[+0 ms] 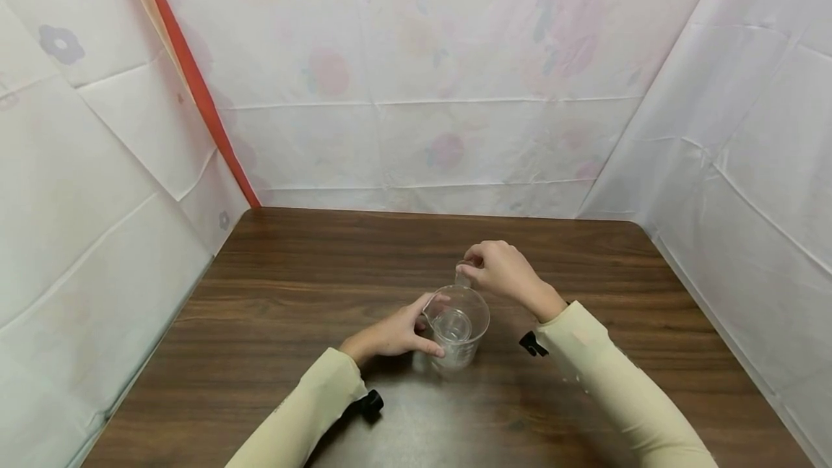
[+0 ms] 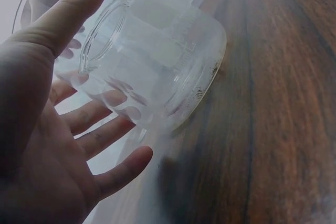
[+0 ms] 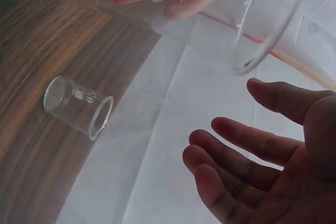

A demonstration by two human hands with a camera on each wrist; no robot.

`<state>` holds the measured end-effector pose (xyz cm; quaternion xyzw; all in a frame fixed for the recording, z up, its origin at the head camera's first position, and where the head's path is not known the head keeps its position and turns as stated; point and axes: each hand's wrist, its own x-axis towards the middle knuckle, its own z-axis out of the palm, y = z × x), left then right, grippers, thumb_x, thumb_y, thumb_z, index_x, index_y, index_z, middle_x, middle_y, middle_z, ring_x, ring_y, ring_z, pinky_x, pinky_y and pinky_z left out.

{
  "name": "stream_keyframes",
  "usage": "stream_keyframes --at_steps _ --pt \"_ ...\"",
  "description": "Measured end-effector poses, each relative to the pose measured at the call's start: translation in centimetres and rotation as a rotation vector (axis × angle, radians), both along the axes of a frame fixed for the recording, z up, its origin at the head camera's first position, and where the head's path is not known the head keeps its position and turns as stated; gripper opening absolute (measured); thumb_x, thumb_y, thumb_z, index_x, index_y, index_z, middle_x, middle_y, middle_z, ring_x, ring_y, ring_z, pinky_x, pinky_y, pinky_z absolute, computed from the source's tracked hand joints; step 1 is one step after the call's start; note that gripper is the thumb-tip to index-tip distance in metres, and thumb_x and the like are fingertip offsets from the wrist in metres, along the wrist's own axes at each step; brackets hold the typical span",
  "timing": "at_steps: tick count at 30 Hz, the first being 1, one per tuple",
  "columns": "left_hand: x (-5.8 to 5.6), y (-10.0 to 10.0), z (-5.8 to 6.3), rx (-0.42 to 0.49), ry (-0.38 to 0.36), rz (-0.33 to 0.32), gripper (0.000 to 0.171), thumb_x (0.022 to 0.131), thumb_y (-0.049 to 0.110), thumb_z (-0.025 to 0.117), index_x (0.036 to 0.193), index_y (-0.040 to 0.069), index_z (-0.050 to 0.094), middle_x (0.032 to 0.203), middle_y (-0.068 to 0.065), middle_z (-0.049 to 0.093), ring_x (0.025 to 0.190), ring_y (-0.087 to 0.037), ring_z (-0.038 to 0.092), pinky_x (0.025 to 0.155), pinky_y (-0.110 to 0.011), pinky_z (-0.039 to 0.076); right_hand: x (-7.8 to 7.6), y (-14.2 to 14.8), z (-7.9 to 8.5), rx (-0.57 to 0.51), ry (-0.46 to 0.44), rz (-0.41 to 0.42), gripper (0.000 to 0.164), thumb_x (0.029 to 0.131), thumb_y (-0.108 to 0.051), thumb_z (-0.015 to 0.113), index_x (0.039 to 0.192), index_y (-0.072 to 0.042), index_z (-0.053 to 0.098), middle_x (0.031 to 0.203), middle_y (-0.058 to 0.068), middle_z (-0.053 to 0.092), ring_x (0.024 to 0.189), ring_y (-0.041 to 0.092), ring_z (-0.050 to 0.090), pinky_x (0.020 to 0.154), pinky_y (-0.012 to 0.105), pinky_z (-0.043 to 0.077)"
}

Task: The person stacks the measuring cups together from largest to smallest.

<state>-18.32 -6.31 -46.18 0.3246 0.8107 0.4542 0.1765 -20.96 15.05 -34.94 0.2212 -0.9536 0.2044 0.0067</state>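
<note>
A large clear glass beaker [image 1: 477, 327] stands on the table, and my left hand [image 1: 399, 331] holds it round its left side. In the left wrist view the thumb lies along the beaker near its rim, and the fingers spread along the opposite side. Inside it shows the round rim of a smaller glass vessel [image 1: 451, 325]. My right hand [image 1: 503, 269] hovers just beyond the large beaker, over a small glass beaker [image 3: 79, 106] that stands upright. Its fingers and thumb are loosely bent and apart in the right wrist view, with nothing between them.
The brown wood-grain table [image 1: 292, 258] has its back edge against a white patterned cloth wall [image 1: 416, 78]. Cloth also hangs at both sides. A red strip [image 1: 195, 85] runs down the back left corner.
</note>
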Motion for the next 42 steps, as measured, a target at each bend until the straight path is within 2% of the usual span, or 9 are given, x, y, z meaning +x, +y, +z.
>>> stream_keyframes --at_steps 17,26,34,42 --pt "0.1 0.0 0.0 0.018 -0.008 0.001 0.083 0.07 0.04 0.075 0.137 0.031 0.026 0.136 0.009 0.042 0.12 -0.008 0.045 0.091 -0.028 0.044 -1.4 0.0 -1.3 0.005 -0.008 -0.077 0.026 0.082 -0.037 0.063 0.092 -0.013 0.068 0.079 -0.001 0.067 0.066 0.01 0.058 0.061 0.028 0.047" --pt "0.1 -0.1 -0.1 0.014 -0.011 0.001 0.085 0.07 0.042 0.074 0.139 0.025 0.026 0.135 0.006 0.044 0.112 -0.011 0.05 0.092 -0.029 0.044 -1.9 0.0 -2.1 0.006 0.0 -0.102 0.031 0.082 -0.038 0.062 0.095 -0.01 0.068 0.08 0.0 0.067 0.069 0.013 0.06 0.062 0.03 0.048" --pt "0.1 -0.1 -0.3 0.019 0.002 0.005 0.087 0.07 0.042 0.074 0.139 0.025 0.025 0.138 0.006 0.04 0.115 -0.01 0.048 0.091 -0.029 0.044 -2.3 -0.1 -2.7 0.022 -0.032 -0.132 0.035 0.083 -0.038 0.062 0.101 -0.009 0.067 0.085 0.003 0.067 0.073 0.016 0.061 0.063 0.032 0.049" --pt "0.0 -0.1 -0.3 0.018 -0.003 0.005 0.086 0.07 0.041 0.074 0.139 0.022 0.026 0.134 0.008 0.044 0.112 -0.01 0.05 0.091 -0.029 0.044 -2.7 -0.3 -3.2 0.035 -0.04 -0.159 0.038 0.083 -0.04 0.062 0.103 -0.009 0.066 0.089 0.005 0.067 0.076 0.018 0.062 0.063 0.033 0.049"
